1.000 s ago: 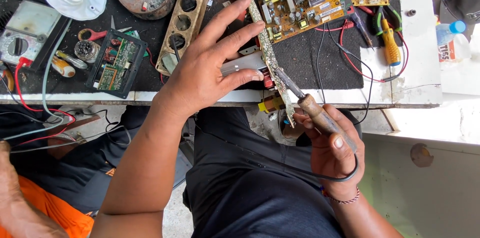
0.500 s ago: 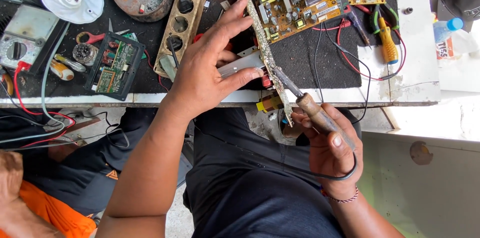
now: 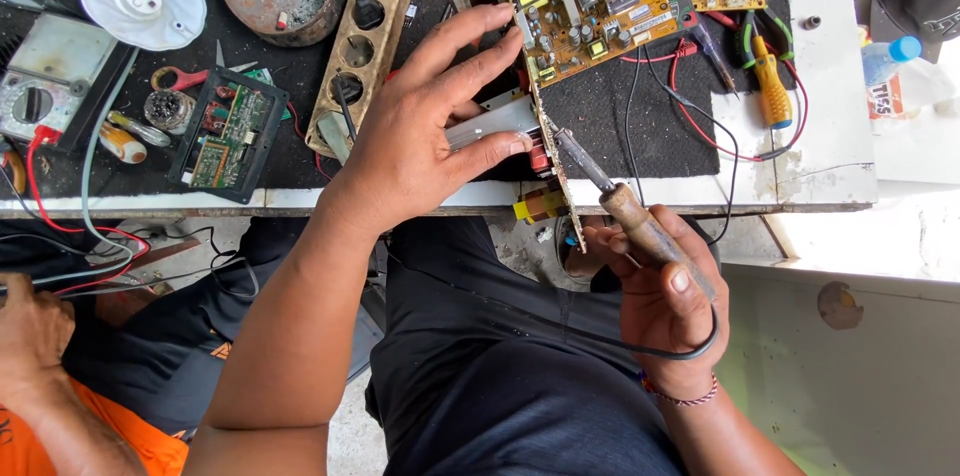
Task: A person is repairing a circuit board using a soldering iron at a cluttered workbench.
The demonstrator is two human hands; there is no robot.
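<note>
Brown circuit board (image 3: 546,126) stood on edge at the worktop's (image 3: 830,96) front, braced by left hand (image 3: 420,141) with fingers spread flat against its side. Right hand (image 3: 665,301) wrapped tight round wooden-handled soldering iron (image 3: 610,198), tip touching the board's near face, close by a yellow part (image 3: 538,206) at the lower edge. Looks like soldering of a joint under way; next move likely calls for a steady tip and a still board. Black mat (image 3: 660,131) over pale, chipped worktop, crowded: second populated board (image 3: 595,6), socket strip (image 3: 360,46), multimeter (image 3: 40,86), orange-handled pliers (image 3: 768,71), red wires (image 3: 690,121). Another person's arm (image 3: 40,376) at lower left. Bare concrete below.
</note>
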